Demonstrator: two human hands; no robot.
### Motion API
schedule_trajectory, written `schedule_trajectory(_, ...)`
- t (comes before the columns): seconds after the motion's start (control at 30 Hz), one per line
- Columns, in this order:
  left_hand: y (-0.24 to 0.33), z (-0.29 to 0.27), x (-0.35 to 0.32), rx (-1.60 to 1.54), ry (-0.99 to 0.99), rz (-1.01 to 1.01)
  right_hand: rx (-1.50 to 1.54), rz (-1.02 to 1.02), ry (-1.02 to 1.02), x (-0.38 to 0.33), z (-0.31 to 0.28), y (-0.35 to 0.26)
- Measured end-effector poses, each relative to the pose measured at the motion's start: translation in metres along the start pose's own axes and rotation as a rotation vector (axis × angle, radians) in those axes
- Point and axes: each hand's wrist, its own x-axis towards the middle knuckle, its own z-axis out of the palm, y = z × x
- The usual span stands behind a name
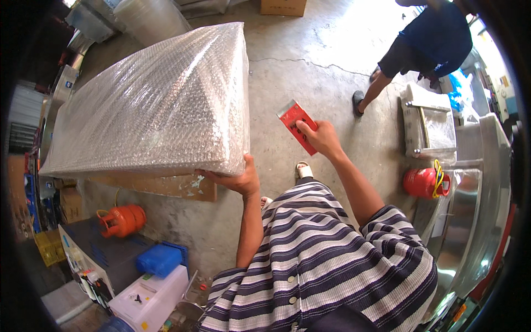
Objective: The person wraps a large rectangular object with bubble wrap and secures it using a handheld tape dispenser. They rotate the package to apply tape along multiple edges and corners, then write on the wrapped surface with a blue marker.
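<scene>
My left hand (241, 178) grips the near right corner of a large box-shaped item in bubble wrap (160, 105). Its thumb points up along the side, and the other fingers are partly hidden at the lower edge. In my right hand (323, 138) is a flat red packet-like thing (299, 131) with dark printing and a silvery far end. The thumb lies across its face, and the fingers curl behind it. This hand is apart from the wrapped item, over the concrete floor.
An orange-red gas cylinder (123, 220) stands at left, by a brown board (160, 187). A red cylinder (426, 182) and a wrapped frame (428, 124) are at right. Another person (434, 41) bends at far right. A blue container (159, 260) sits at lower left.
</scene>
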Motion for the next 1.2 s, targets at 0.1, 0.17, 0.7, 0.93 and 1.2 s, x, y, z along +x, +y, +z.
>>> schedule_trajectory(0.1, 0.005, 0.010, -0.007, -0.015, 0.077, -0.090, 0.011, 0.102, -0.059, -0.002, 0.011, 0.039)
schedule_trajectory(0.17, -0.001, 0.015, -0.022, -0.027, 0.101, -0.200, -0.005, 0.123, -0.132, 0.004, 0.026, 0.066)
schedule_trajectory(0.7, 0.075, 0.028, 0.027, -0.399, -0.678, -0.957, -0.185, -0.180, -0.363, 0.141, -0.066, 0.129)
schedule_trajectory(0.93, 0.070, 0.073, 0.058, -0.297, -0.961, -0.773, -0.040, -0.051, -0.356, 0.130, -0.070, 0.179)
schedule_trajectory(1.2, 0.127, 0.050, 0.016, -0.793, -1.080, -0.900, 0.266, -0.622, -0.509, 0.056, -0.088, 0.151)
